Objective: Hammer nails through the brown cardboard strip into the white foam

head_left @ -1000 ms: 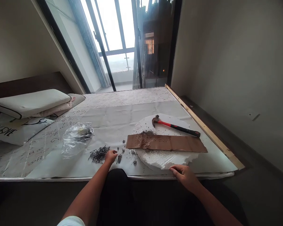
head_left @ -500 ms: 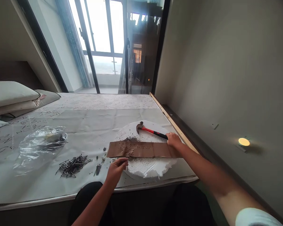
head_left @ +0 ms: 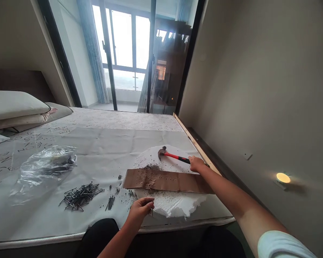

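Observation:
My right hand (head_left: pixel 197 164) is wrapped round the black grip of a claw hammer (head_left: pixel 173 155), whose red shaft and metal head lie over the white foam. My left hand (head_left: pixel 140 210) pinches a thin nail (head_left: pixel 151 212), its lower end poking out below the fingertips. That hand is just in front of a brown cardboard strip (head_left: pixel 183 181), apart from it. The strip has many punched holes at its left half, with grey crumbs scattered there. Under it is a ragged white foam slab (head_left: pixel 174 207). Left of my left hand lies a small bunch of nails (head_left: pixel 110 203).
A larger heap of nails (head_left: pixel 80 196) sits further left, beside a clear plastic bag (head_left: pixel 47 165). Grey debris (head_left: pixel 152 167) lies behind the strip. Everything rests on a sheet-covered mattress (head_left: pixel 97 143) with a wooden rail (head_left: pixel 188 134) at its right. Pillows (head_left: pixel 16 107) are far left.
My left hand has drawn back from the cardboard's near edge toward me, still pinching the nail. The camera view has shifted slightly. My right hand keeps its grip on the hammer.

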Available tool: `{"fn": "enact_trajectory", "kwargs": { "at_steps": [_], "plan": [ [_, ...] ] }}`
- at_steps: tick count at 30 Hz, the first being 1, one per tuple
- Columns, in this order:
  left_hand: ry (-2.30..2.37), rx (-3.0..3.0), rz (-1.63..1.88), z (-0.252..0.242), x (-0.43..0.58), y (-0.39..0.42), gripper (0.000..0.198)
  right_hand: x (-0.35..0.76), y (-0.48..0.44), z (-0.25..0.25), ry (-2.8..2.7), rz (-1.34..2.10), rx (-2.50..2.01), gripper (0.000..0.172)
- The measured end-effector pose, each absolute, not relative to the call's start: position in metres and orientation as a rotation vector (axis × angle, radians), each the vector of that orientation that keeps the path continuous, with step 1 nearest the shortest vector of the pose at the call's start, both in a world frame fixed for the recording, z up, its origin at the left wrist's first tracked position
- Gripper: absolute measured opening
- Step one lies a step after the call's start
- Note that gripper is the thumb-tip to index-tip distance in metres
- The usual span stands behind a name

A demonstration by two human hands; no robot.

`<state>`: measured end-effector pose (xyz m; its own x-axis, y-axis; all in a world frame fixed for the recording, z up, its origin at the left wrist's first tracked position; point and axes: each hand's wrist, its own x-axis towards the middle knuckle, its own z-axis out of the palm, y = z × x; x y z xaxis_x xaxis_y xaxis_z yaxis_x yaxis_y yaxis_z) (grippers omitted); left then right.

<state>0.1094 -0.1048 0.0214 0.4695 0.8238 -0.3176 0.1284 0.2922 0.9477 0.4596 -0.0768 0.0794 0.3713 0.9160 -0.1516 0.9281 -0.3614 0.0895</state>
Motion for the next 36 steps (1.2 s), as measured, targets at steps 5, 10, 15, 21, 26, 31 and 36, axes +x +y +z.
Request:
{"fn": "enact_trajectory", "kwargs": {
  "at_steps": [5, 10, 15, 21, 26, 31, 36],
  "plan": [
    [0.961, 1.147, 0.564, 0.024, 0.113, -0.103, 0.044, 0.444, -0.073, 0.100, 1.730, -0.293, 2.508, 0.029],
    [0.963, 1.387, 0.663, 0.035, 0.112, -0.095, 0.041, 0.426, -0.104, 0.119, 1.849, -0.560, 2.676, 0.024],
    [1.060, 1.823, 0.842, 0.068, 0.128, -0.067, 0.023, 0.386, -0.180, 0.129, 1.953, -1.156, 2.792, 0.025],
    [1.069, 2.166, 0.872, 0.079, 0.169, -0.034, 0.020, 0.347, -0.253, 0.126, 1.910, -1.906, 2.814, 0.028],
    [1.011, 2.341, 0.955, 0.061, 0.178, -0.027, 0.020, 0.339, -0.282, 0.118, 1.752, -2.462, 2.710, 0.031],
    [1.028, 2.376, 0.986, 0.057, 0.178, -0.022, 0.018, 0.338, -0.296, 0.115, 1.576, -2.528, 2.780, 0.038],
    [1.042, 2.323, 0.921, 0.054, 0.181, -0.021, 0.020, 0.340, -0.299, 0.111, 1.525, -2.558, 2.771, 0.049]
  ]
}}
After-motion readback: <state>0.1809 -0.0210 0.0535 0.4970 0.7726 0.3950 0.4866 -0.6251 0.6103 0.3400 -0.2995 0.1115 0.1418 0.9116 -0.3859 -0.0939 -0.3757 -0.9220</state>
